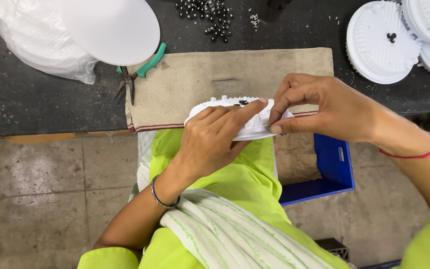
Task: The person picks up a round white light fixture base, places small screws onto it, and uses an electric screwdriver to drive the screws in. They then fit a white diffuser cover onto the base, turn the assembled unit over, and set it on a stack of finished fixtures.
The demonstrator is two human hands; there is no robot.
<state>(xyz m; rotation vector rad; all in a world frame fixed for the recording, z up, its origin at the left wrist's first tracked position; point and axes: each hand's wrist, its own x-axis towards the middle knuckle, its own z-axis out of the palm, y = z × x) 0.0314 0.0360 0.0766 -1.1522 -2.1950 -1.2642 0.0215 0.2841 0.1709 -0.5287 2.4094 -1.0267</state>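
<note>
A round white plastic housing point(255, 130) with a ribbed rim is held at the near edge of the bench, over my lap. My left hand point(212, 139) grips it from below and the left, with the fingers laid across its top. My right hand point(319, 107) pinches its right rim between thumb and fingers. A small dark part point(243, 102) lies on the housing's top face. The housing's middle is hidden by my left fingers.
A tan cloth mat point(210, 74) covers the dark bench point(26, 94). Green-handled pliers point(140, 72) lie at its left edge. A bag of white discs point(75, 35) sits back left, small dark screws point(210, 15) at the back, stacked white housings point(399, 40) back right. A blue crate point(332, 169) stands below.
</note>
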